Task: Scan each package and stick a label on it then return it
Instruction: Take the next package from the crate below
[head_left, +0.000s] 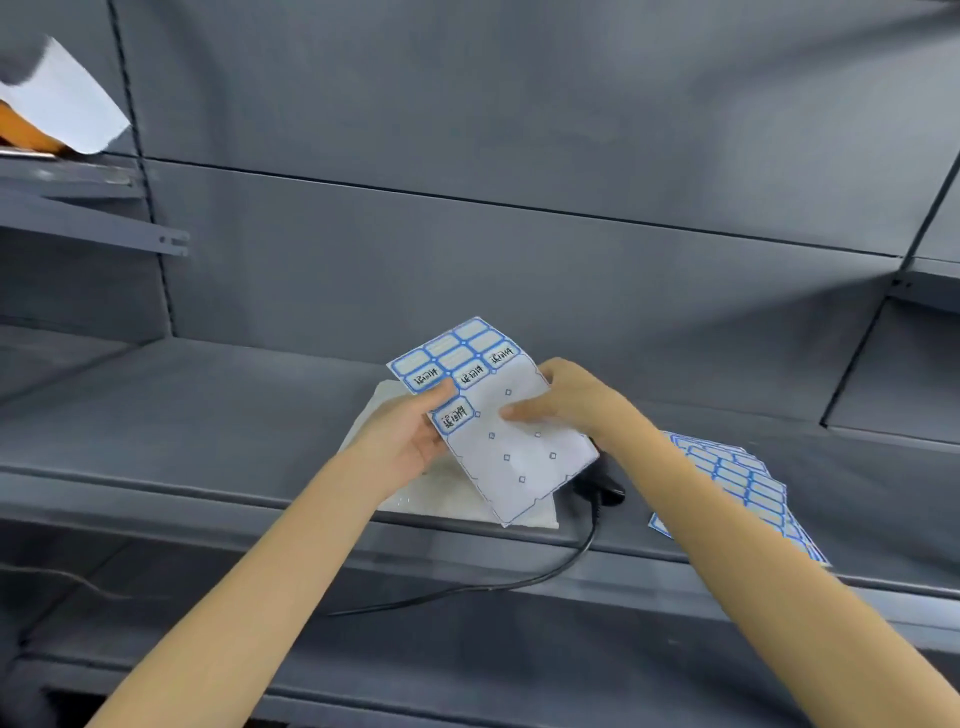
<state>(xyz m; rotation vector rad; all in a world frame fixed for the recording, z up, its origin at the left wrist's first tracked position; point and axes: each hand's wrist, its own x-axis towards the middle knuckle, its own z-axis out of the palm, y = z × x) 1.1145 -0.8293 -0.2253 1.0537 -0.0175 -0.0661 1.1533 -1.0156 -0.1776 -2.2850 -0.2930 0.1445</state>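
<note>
Both my hands hold a sheet of blue-bordered labels (511, 447) above the grey shelf. My left hand (410, 434) grips the sheet's left edge, its thumb on top beside a written label (453, 415). My right hand (569, 402) holds the right edge, with thumb and fingers pinching the sheet's middle. Much of the sheet is bare backing; written and blank labels remain at its far end. A white package (441, 499) lies flat on the shelf under the sheet, partly hidden. A black scanner (605, 488) lies just right of it, mostly hidden behind the sheet.
A stack of more label sheets (743, 483) lies on the shelf (182, 415) at the right, under my right forearm. The scanner's black cable (519, 582) hangs over the shelf's front edge. A white and orange parcel (57, 104) sits on the upper left shelf.
</note>
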